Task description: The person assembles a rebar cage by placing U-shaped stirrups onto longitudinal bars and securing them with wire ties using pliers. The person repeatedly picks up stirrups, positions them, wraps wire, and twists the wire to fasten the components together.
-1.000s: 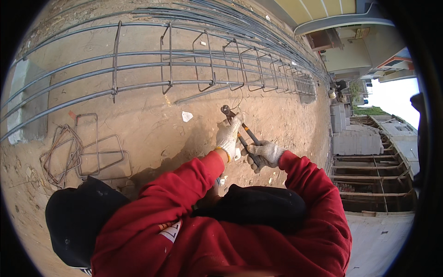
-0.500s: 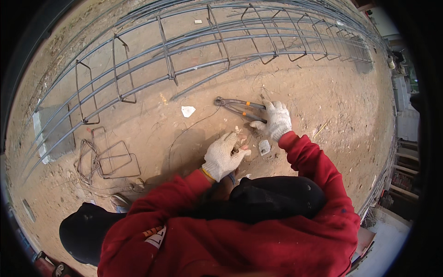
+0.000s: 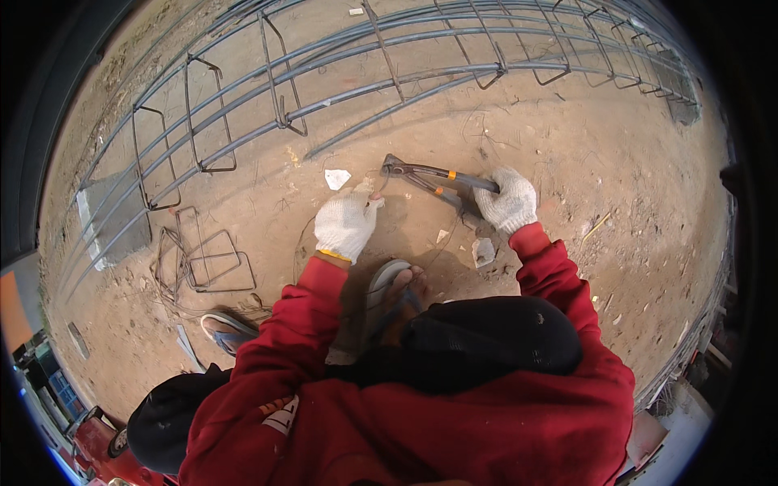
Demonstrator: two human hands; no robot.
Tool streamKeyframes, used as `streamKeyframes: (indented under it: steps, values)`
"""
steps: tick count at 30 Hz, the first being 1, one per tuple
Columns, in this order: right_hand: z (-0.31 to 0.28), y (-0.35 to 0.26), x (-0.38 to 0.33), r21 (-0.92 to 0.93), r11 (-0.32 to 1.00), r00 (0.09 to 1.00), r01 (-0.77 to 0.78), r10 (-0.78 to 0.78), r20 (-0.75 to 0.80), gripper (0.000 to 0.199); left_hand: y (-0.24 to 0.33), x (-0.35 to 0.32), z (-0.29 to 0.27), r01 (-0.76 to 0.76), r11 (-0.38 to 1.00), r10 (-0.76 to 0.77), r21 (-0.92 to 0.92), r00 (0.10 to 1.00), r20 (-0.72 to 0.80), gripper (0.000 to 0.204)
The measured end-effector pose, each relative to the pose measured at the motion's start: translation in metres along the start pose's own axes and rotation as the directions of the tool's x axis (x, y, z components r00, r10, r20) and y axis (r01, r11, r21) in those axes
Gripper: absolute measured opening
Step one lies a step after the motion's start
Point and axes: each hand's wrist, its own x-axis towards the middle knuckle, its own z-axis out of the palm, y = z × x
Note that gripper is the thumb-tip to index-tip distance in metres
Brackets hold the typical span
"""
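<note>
My right hand (image 3: 510,201), in a white knit glove, is closed around the handles of a pair of pincers (image 3: 429,173) with orange bands. The pincers are raised off the ground, their jaws pointing left. My left hand (image 3: 345,219), gloved too, pinches a thin wire (image 3: 383,186) at fingertips close below the jaws. Part of that wire is lost behind the glove. Bent wire stirrups (image 3: 207,263) lie on the dirt to the left. Beyond both hands stretches a long rebar cage (image 3: 324,104) with square ties.
A concrete block (image 3: 121,217) stands under the cage's left end, another block (image 3: 679,85) under its far right. White stone pieces (image 3: 337,179) lie on the dirt around the pincers. My sandalled feet (image 3: 397,292) are just below my left hand.
My right hand has closed on the pincers and lifted them. My left hand has moved left and forward, up to their jaws. The whole view has shifted slightly.
</note>
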Motion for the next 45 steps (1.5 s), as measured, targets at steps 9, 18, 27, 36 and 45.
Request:
streamKeyframes:
  steps: [9,18,27,36,45]
  values:
    - [-0.007,-0.014,0.026,-0.035,0.998,0.998,0.061,-0.061,0.01,0.022,-0.011,0.004,-0.038,-0.038,0.994,0.049,0.103,0.993,-0.105,0.023]
    - [-0.023,-0.004,0.027,0.021,0.997,0.979,0.071,-0.074,0.191,0.022,-0.031,0.017,-0.068,0.126,0.978,-0.146,-0.164,0.982,-0.116,0.022]
    - [0.013,-0.089,0.047,0.241,0.874,0.906,0.422,-0.401,-0.133,0.044,0.001,0.009,-0.066,0.394,0.473,-0.246,-0.788,0.918,0.312,0.02]
    - [-0.009,-0.094,0.038,0.294,0.791,0.766,0.536,-0.602,0.224,0.021,0.005,0.003,-0.094,-0.036,0.93,0.186,-0.367,0.905,0.384,0.023]
    - [-0.033,-0.081,0.076,0.49,0.842,0.799,0.227,-0.449,0.4,0.039,0.009,-0.013,-0.067,0.011,0.834,0.105,-0.551,0.978,0.178,0.02]
